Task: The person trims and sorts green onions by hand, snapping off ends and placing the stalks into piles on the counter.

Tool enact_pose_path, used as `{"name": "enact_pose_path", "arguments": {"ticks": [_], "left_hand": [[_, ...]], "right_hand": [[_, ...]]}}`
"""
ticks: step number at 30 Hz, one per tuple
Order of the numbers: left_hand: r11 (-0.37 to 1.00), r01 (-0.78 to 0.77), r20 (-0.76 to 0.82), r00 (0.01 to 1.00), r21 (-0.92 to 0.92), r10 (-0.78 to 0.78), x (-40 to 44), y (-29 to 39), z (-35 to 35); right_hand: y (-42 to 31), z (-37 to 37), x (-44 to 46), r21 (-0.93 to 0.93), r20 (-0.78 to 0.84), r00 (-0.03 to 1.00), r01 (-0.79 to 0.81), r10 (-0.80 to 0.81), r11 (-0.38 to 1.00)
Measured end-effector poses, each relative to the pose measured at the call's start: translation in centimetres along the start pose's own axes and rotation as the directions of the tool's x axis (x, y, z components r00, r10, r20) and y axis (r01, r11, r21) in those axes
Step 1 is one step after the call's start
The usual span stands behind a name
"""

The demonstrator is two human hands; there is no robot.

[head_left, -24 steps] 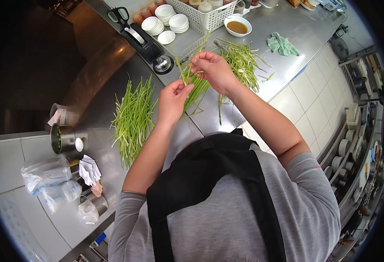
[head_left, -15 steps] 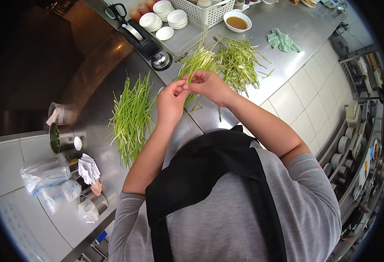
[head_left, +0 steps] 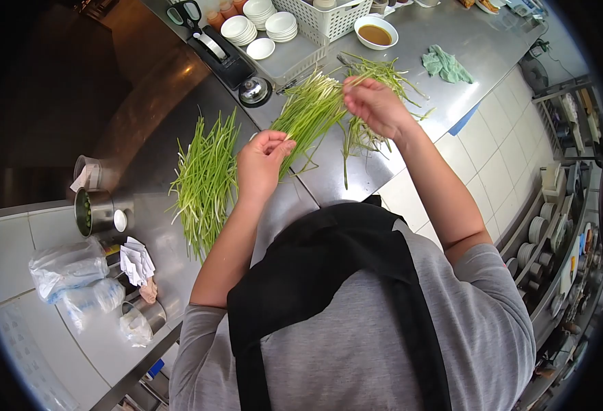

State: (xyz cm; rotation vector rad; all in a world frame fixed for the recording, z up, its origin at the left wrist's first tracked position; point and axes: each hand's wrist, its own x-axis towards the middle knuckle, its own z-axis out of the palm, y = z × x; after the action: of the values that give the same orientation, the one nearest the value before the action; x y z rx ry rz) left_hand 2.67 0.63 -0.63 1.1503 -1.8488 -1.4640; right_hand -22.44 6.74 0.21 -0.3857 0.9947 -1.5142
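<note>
My left hand (head_left: 260, 166) is closed, thumb against fingers, on a green chive at the near edge of the middle bunch of chives (head_left: 313, 109). This bunch lies on the steel counter with its pale ends toward the back. My right hand (head_left: 378, 109) is raised to the right, over a looser heap of stalks and trimmings (head_left: 377, 68), which it partly covers. Its fingers are pinched together; whatever is between them is too small to make out. Left of my left hand lies another large bunch of chives (head_left: 205, 181).
Behind the bunches stand a call bell (head_left: 255, 91), a tape dispenser (head_left: 222, 61), stacked white dishes (head_left: 238, 30), a white basket (head_left: 329, 22) and a bowl of brown sauce (head_left: 374, 33). A green cloth (head_left: 446, 64) lies at right. Metal pots (head_left: 96, 212) and plastic bags (head_left: 68, 270) are at left.
My hands, together before, have separated. The right hand has moved right and away over the heap of trimmings; the left has shifted slightly toward me and left.
</note>
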Motion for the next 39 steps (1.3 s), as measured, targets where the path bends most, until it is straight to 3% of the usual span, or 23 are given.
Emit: {"name": "enact_pose_path", "arguments": {"ticks": [1,3,4,6,8,12,16,20,22,23,25,26,28,32,34,35,37,38,39], "left_hand": [[0.997,0.04,0.01,0.999,-0.063,-0.039,-0.2,0.5,-0.2],[0.989,0.078,0.023,0.997,-0.126,-0.075,-0.3,0.6,-0.2],[0.978,0.102,0.033,0.995,-0.183,-0.097,-0.4,0.4,0.0],[0.963,0.127,0.049,0.992,-0.238,-0.119,-0.3,0.0,0.4],[0.951,0.114,0.09,0.992,-0.286,-0.092,-0.4,-0.3,1.0],[0.981,0.072,0.133,0.99,-0.182,-0.048,-1.1,-0.1,1.4],[0.956,0.159,0.113,0.984,-0.248,-0.135,-1.4,-0.1,0.9],[0.955,0.199,0.121,0.977,-0.218,-0.176,-1.4,-1.0,0.0],[0.953,0.2,0.109,0.978,-0.228,-0.179,-1.6,-1.0,-0.3],[0.951,0.201,0.097,0.978,-0.236,-0.183,-1.7,-1.0,-0.3],[0.945,0.213,0.094,0.976,-0.25,-0.195,-1.8,-0.8,-0.4],[0.938,0.227,0.091,0.973,-0.262,-0.21,-1.9,-0.8,-0.5],[0.939,0.222,0.092,0.975,-0.262,-0.204,-2.0,-0.9,-0.6],[0.942,0.214,0.099,0.976,-0.26,-0.194,-2.1,-1.3,-0.6],[0.954,0.192,0.082,0.981,-0.231,-0.178,-2.3,-1.1,-0.6],[0.964,0.169,0.061,0.985,-0.208,-0.16,-2.3,-1.1,-0.6],[0.982,0.085,0.025,0.996,-0.168,-0.081,-2.2,-1.7,-0.7],[0.992,0.0,-0.009,1.0,-0.128,-0.001,-2.2,-1.9,-0.7],[0.992,-0.001,-0.009,1.0,-0.128,0.0,-2.2,-1.5,-0.7]], "right_hand": [[-0.1,-0.3,0.0,-0.001,0.001,1.0,-0.002,0.002,1.0],[-0.3,-0.5,0.0,0.085,-0.195,0.975,0.129,-0.11,0.988],[0.0,0.2,-0.6,0.085,-0.195,0.974,0.131,-0.112,0.988],[1.7,2.7,-2.5,-0.232,-0.107,0.991,-0.102,0.079,0.967],[3.8,4.4,-3.3,-0.445,0.028,0.991,-0.107,0.133,0.889],[6.3,5.3,-2.6,-0.471,0.167,0.986,0.062,0.021,0.88],[4.6,5.0,-2.8,-0.572,0.162,0.984,0.029,0.078,0.819],[2.6,1.0,-1.3,-0.667,0.014,0.98,0.157,-0.199,0.728],[1.1,-1.5,-0.6,-0.783,-0.073,0.926,0.176,-0.37,0.596],[0.6,-3.2,-0.4,-0.785,-0.075,0.925,0.176,-0.373,0.594],[0.1,-5.8,-0.2,-0.967,-0.039,0.805,0.119,-0.592,0.225],[0.1,-6.4,-0.3,-0.967,-0.038,0.805,0.12,-0.591,0.225],[-0.1,-6.5,-1.0,-0.987,0.13,0.727,0.159,-0.674,-0.019],[-0.5,-3.9,-2.0,-0.981,0.128,0.715,0.193,-0.687,0.018],[-0.6,-2.9,-2.2,-0.994,-0.033,0.793,0.04,-0.608,0.106],[-0.6,-3.1,-2.0,-0.993,-0.035,0.792,0.04,-0.609,0.109],[-0.6,-3.6,-1.4,-0.978,0.197,0.614,0.172,-0.765,-0.114],[-0.8,-3.6,-1.1,-0.978,0.197,0.613,0.173,-0.765,-0.113],[-1.0,-3.5,-0.9,-0.973,0.22,0.546,0.176,-0.808,-0.146]]}}
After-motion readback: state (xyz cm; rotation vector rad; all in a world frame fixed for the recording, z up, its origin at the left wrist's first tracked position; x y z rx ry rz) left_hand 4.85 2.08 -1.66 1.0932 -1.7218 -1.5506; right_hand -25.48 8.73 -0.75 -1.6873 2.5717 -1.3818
